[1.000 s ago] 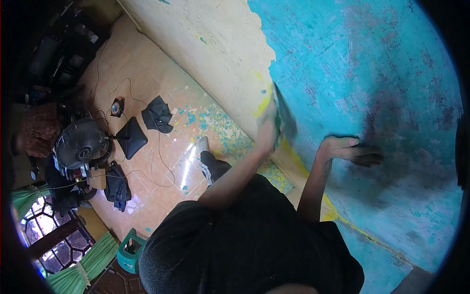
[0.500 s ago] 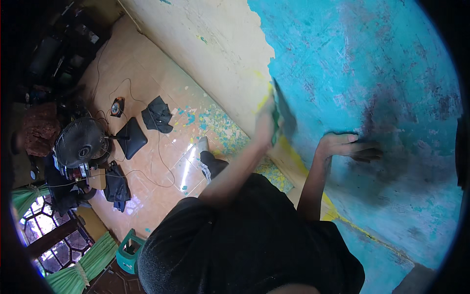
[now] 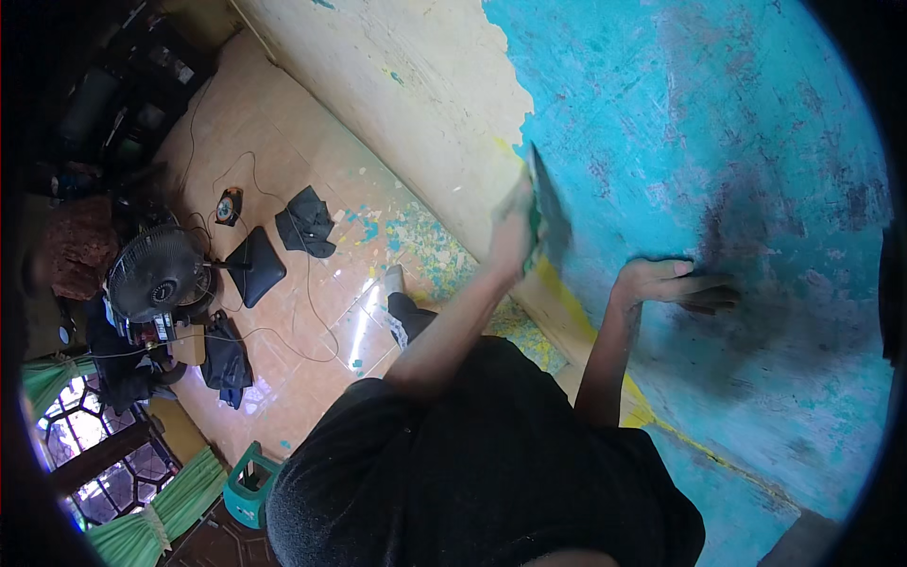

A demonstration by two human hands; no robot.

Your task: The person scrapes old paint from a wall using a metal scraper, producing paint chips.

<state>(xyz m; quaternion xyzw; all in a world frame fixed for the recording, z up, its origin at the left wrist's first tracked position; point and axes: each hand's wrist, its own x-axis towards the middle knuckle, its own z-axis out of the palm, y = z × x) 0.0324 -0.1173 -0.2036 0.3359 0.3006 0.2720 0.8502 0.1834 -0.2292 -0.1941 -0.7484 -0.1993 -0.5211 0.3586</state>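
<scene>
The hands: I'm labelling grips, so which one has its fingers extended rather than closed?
The right hand, at the turquoise wall, has its fingers extended; the left hand is closed around a thin, blurred scraper-like tool.

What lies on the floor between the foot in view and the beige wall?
Scattered blue, yellow and whitish flakes, apparently paint, lie on the floor between the foot and the wall, in the head view.

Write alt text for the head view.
A bare left hand grips a thin, blurred tool where the cream wall meets blue paint; the right hand rests against the blue. Colored flakes litter the tiled floor.
</scene>
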